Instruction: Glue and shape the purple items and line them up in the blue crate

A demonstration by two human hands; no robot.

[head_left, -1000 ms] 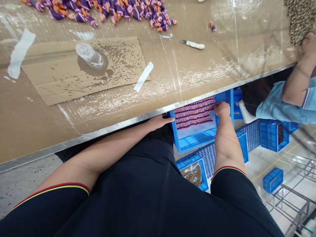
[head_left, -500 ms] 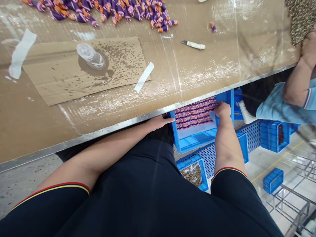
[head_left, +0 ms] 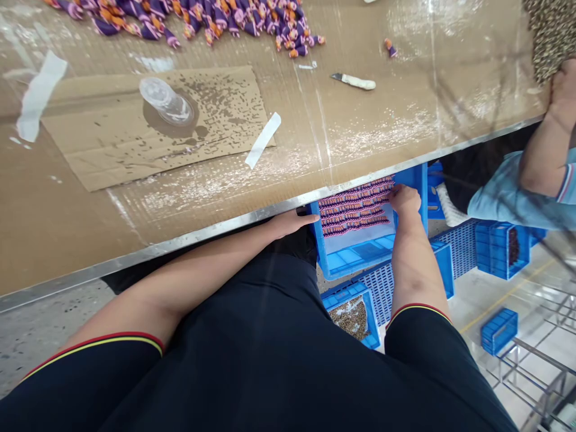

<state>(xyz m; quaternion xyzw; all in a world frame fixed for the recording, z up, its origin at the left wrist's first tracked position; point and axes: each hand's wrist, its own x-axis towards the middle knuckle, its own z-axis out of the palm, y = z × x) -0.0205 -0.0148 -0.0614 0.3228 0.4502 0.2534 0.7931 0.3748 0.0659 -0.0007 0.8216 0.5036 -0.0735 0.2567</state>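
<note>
Tabletop (head_left: 382,120) partly over blue crate (head_left: 360,258)

Left hand (head_left: 287,224) at frame centre, thumb (head_left: 310,219) rightward, left arm (head_left: 198,264) from lower left; right hand (head_left: 405,199) right of centre, fingers (head_left: 395,197) curled.

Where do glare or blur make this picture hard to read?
In the head view, white glare speckles the brown cardboard tabletop; in that view, soft dark streaks cross the co-worker's light-blue cloth shirt; in the same view, the rows of tiny purple-and-orange pieces in the blue plastic crate show little detail, and whether the bare right hand pinches anything is unclear.
</note>
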